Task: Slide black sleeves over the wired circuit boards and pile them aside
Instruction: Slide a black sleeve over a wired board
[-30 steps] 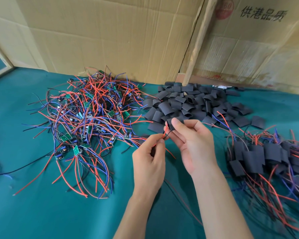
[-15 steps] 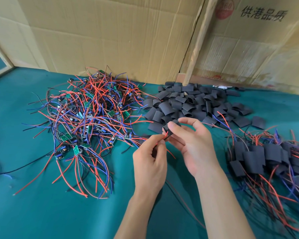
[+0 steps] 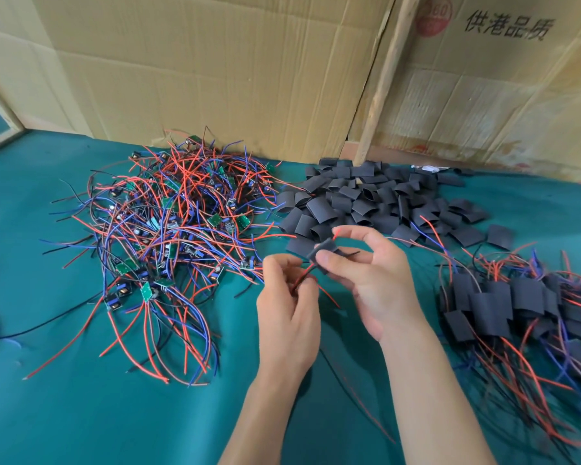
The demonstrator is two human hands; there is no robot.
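Observation:
My right hand [image 3: 369, 276] pinches a black sleeve [image 3: 323, 252] between thumb and fingers at the table's middle. Red and black wires run through the sleeve; a red tip sticks out of its upper end. My left hand [image 3: 287, 313] pinches those wires just below the sleeve; the board on them is hidden. A tangled heap of unsleeved circuit boards [image 3: 168, 226] with red, blue and black wires lies to the left. Loose black sleeves [image 3: 366, 203] are heaped behind my hands. Sleeved boards [image 3: 524, 307] are piled at the right.
A teal cloth [image 3: 81, 414] covers the table. Flattened cardboard sheets [image 3: 215, 68] and a wooden stick [image 3: 379, 82] lean along the back edge. Long red and black wires trail from my hands toward the front edge.
The sleeve has slid further along the wires and a red tip now pokes out of its top. My right hand has opened its fingers wider around it. My left hand has stayed put.

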